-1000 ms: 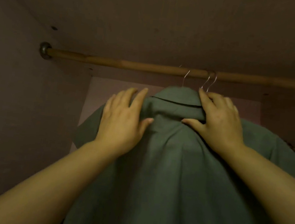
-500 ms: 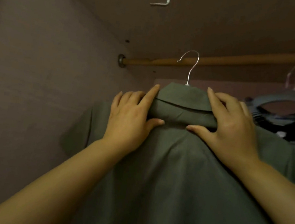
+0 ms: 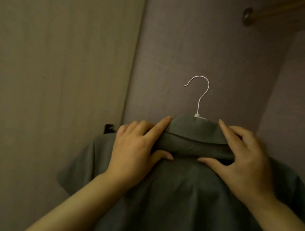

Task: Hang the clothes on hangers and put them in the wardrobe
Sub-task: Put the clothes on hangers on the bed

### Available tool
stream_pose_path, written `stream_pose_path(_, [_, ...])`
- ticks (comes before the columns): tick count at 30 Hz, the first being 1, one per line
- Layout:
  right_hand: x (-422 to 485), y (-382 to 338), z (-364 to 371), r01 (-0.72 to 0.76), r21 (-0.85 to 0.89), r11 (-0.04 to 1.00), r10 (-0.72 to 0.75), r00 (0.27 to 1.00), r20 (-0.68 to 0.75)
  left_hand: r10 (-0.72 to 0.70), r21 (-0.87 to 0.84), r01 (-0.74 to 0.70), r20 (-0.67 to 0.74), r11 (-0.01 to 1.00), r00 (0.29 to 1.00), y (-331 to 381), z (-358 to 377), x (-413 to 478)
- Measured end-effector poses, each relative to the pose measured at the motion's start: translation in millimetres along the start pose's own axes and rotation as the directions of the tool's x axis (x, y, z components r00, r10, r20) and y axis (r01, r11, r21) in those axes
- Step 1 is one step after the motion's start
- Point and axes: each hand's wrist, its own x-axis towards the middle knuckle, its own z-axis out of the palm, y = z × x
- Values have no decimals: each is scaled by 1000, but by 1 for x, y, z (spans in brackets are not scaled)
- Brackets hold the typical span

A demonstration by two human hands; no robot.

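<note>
In the head view, a grey-green shirt (image 3: 184,205) is held up on a hanger (image 3: 197,114) in front of the wardrobe (image 3: 195,43) side wall. Only the hanger's white wire hook is seen, standing upright out of the collar (image 3: 193,133); the rest is covered by cloth. The hook is turned to the left and is caught on nothing.

The shirt is gripped at both sides of the collar. The left hand (image 3: 135,151) is laid over the left shoulder, its forefinger stretched along the collar edge, its other fingers curled over the top and its thumb pressed under the collar fold. The right hand (image 3: 247,165) is set the same way on the other side, with the thumb below the fold and the fingers bent over the top. The two thumbs are pointed at each other, near but apart.

The rod (image 3: 276,7) and its round socket (image 3: 247,16) are seen high at the right, well apart from the hook. A pale door (image 3: 58,65) is seen at the left, with a dark hinge (image 3: 109,128) just beside the left hand.
</note>
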Motion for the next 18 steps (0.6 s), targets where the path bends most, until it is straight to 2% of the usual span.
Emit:
stream_pose_path(7, [-12,-95,55,57,358,932,-49,998,-29,-100,275,99,-11,956,995,-58,-76,-70])
stream_pose_path(18, [1,-283,69,198,627,753,-163,980,-113,-254,484,251,-59,838,965,-137,-230,-161])
